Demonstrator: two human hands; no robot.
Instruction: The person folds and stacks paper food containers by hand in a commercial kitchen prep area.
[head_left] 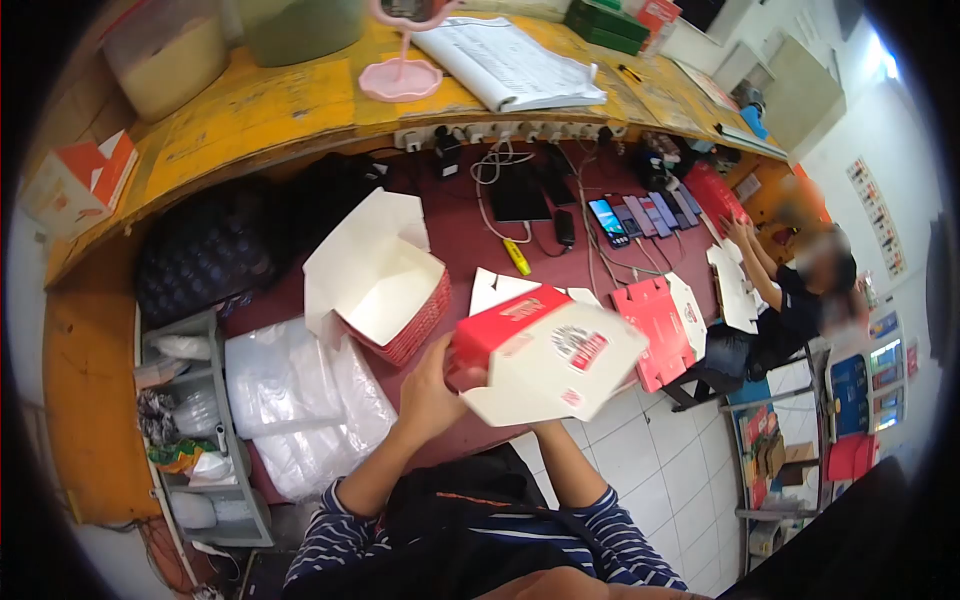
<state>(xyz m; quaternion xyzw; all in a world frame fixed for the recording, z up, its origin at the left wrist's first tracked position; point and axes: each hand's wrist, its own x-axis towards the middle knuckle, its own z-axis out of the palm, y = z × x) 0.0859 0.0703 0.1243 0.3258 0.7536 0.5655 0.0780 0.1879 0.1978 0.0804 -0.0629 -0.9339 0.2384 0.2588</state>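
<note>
A red and white printed carton [570, 350] is held up over the table's front edge, with a white flap facing me. My left hand [430, 395] is wrapped round its left side. Under the carton my right hand [548, 428] is mostly hidden, so its fingers do not show. To the left stands a stack of nested cartons [395, 300], white inside and red outside, with the top one's lid raised. Flat red and white carton blanks [655, 325] lie to the right of the held carton, partly overlapped by it.
Clear plastic bags [300, 390] lie at the left beside a grey drawer rack [235, 455]. Phones [608, 222], cables and a yellow highlighter [517, 257] are farther back. A raised yellow shelf [290, 110] runs behind. Another person [800, 295] handles cartons at the right.
</note>
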